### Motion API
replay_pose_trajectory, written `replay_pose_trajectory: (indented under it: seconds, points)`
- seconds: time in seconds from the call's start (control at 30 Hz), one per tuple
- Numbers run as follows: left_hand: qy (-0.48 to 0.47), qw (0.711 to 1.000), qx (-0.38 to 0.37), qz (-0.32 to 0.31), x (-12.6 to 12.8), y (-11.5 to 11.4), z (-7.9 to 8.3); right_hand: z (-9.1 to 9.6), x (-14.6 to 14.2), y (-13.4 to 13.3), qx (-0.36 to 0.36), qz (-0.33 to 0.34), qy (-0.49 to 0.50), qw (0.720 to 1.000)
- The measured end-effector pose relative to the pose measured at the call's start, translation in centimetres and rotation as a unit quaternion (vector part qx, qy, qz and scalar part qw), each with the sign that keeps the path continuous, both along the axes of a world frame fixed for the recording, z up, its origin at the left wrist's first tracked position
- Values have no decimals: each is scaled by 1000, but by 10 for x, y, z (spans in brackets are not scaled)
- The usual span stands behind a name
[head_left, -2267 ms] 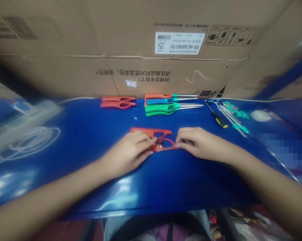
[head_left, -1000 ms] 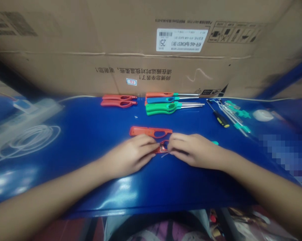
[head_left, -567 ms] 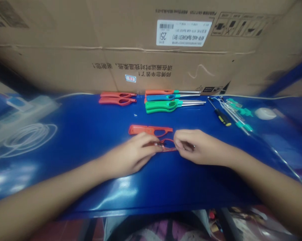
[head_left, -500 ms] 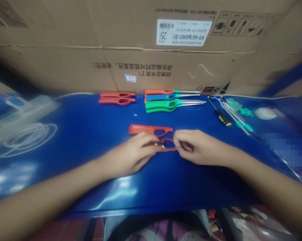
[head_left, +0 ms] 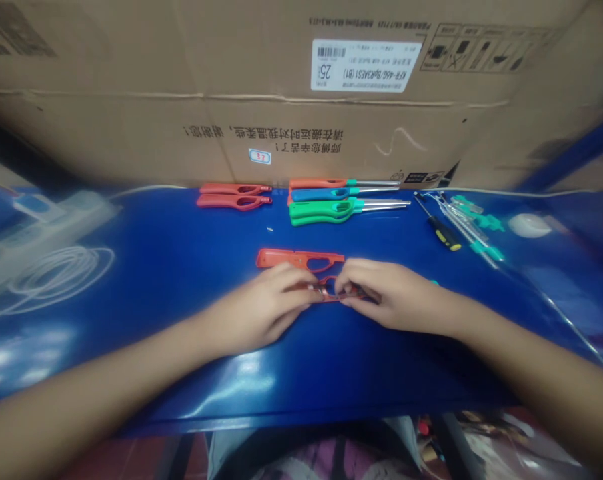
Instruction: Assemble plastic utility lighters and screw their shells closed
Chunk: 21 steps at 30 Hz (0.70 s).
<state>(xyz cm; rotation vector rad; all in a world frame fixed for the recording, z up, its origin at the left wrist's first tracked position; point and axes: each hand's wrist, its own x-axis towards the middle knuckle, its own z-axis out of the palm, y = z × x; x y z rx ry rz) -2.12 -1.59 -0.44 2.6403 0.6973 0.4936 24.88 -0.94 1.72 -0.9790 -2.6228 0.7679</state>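
The left hand [head_left: 271,300] has its fingers closed on a red lighter shell half [head_left: 327,297] over the blue table [head_left: 341,380], an orange-red second half [head_left: 284,258] lying just beyond; the right hand [head_left: 386,293] curls narrow at the front end, its grip impossible to tell; farther right, a black-and-yellow screwdriver [head_left: 444,233].

Facing you, upside down on carton [head_left: 131,140]: white label [head_left: 365,65] "KFR-46G/BpR3AES1 (B1)", "25"; Chinese line [head_left: 309,147] "师傅您辛苦了!"; small sticker [head_left: 260,156], red digits unclear.
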Motion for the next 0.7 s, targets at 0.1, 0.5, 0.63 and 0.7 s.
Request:
replay_pose_trajectory:
  seconds: [0.1,0.5,0.63,0.7]
  points:
    - [2,1000,2,1,0,-1,1,0,-1,0,-4,-4,-4,1000]
    - [-16,999,7,35,-1,-3,0,4,-3,2,-36,-31,16,999]
    - [-25,998,41,31,-1,-2,-2,4,-1,2,-25,-2,6,1000]
    - [-25,997,58,32,-1,-1,-2,5,0,2,-24,13,-1,1000]
